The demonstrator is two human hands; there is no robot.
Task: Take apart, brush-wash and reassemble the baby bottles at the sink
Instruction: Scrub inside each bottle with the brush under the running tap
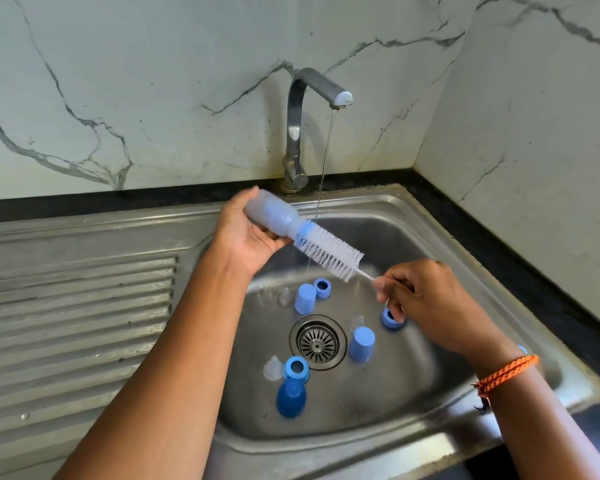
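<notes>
Head cam: left hand (246, 237) gripped bottle (274, 216), right hand (426, 299) pinched brush (329, 252) wire w/ bristles half out; wet bottle could've slipped into sink (440, 237).

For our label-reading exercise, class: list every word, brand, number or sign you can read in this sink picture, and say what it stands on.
None can be read.
The bottle in the left hand shows no legible marks.
The blue caps, the rings and the tap carry no visible text.
</notes>
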